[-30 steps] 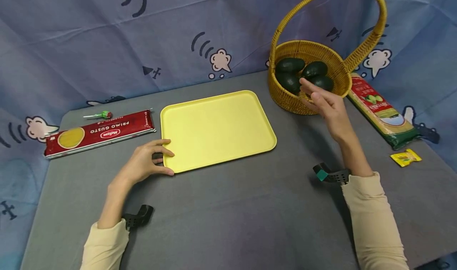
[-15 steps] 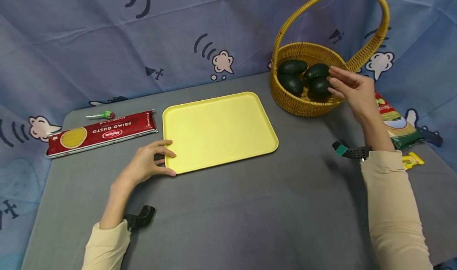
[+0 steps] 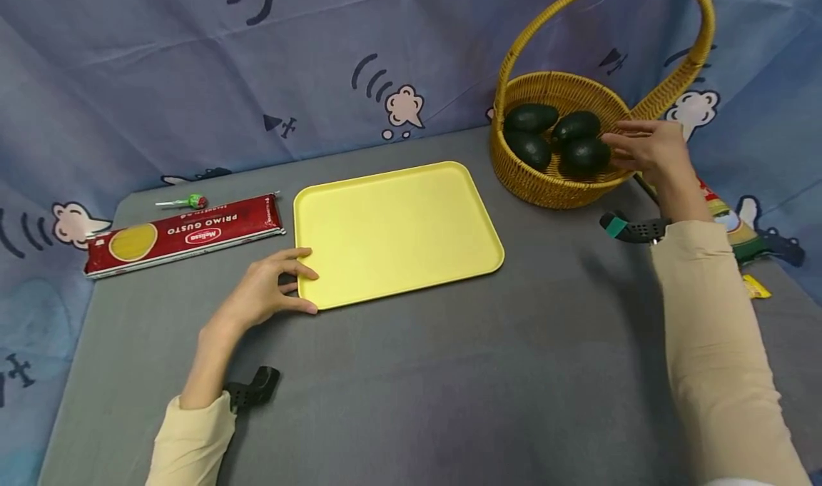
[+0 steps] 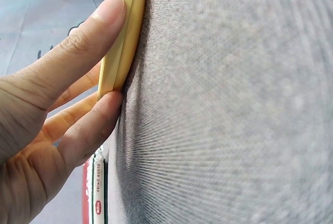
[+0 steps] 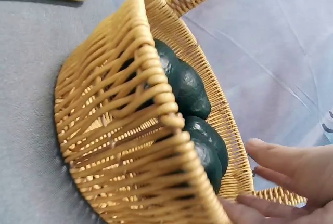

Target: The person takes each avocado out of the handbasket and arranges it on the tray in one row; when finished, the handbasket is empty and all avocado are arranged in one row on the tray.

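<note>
In the head view my left hand point(image 3: 266, 290) holds the near left corner of a yellow rectangular tray point(image 3: 398, 233). The left wrist view has the thumb on the tray's rim point(image 4: 125, 37) and the fingers around its corner. At the back right stands a yellow woven basket point(image 3: 546, 186) with a tall handle, holding several dark green avocados point(image 3: 584, 156). My right hand point(image 3: 655, 150) is at the basket's right side, near the handle's base, its fingers reaching over the rim beside the avocados. In the right wrist view its fingers point(image 5: 276, 154) are spread and nothing is between them.
A red spaghetti pack point(image 3: 186, 235) lies at the left, with a lollipop point(image 3: 193, 201) behind it. Partly behind the right arm are a red, yellow and green food bag point(image 3: 735, 229) and a small yellow packet point(image 3: 756, 287). A patterned cloth point(image 3: 308, 58) hangs behind the table.
The right hand has moved rightwards from the front of the basket, across the avocados, to the basket's right rim. The left hand stays on the tray corner. The view has shifted slightly.
</note>
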{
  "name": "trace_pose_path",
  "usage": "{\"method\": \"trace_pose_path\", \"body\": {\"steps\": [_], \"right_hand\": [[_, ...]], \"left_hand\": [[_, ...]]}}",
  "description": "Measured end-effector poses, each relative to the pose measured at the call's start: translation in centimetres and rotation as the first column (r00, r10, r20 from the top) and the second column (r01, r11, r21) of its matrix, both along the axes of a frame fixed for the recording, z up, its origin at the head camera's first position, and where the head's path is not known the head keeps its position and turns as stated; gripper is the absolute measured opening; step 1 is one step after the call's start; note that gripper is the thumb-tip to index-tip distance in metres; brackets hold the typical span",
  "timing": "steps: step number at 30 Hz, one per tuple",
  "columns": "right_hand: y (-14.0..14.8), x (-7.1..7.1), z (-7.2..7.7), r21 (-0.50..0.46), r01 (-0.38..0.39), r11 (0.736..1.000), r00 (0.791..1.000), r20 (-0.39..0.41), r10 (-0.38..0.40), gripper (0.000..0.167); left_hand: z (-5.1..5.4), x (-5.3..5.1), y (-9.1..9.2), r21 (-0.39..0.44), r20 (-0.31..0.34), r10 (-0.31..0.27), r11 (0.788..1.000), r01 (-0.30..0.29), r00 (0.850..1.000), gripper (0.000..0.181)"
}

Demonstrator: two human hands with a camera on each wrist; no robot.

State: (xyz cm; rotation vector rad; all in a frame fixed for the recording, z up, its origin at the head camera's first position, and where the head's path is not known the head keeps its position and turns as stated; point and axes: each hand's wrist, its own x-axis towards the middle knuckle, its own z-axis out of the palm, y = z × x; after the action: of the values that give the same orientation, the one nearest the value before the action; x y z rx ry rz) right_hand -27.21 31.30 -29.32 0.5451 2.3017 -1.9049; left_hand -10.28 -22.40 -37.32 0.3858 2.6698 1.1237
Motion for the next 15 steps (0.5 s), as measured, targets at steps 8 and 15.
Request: {"method": "trace_pose_path", "body": {"steps": [8,15], "right_hand": [[-1.4,-2.3,-1.0,0.263,-0.087,0.961,0.979,0.201,0.033,0.076],[-2.1,-2.9,-1.2,0.282,-0.05,0.958,0.974,0.226,-0.015,0.068]], "left_hand": [[0.2,-0.1,0.1,-0.014,-0.002,0.0,1.0,0.0,1.0,0.044],[0.2,0.0,0.1,-0.008,0.002,0.004,1.0,-0.004,1.0,0.043]]}}
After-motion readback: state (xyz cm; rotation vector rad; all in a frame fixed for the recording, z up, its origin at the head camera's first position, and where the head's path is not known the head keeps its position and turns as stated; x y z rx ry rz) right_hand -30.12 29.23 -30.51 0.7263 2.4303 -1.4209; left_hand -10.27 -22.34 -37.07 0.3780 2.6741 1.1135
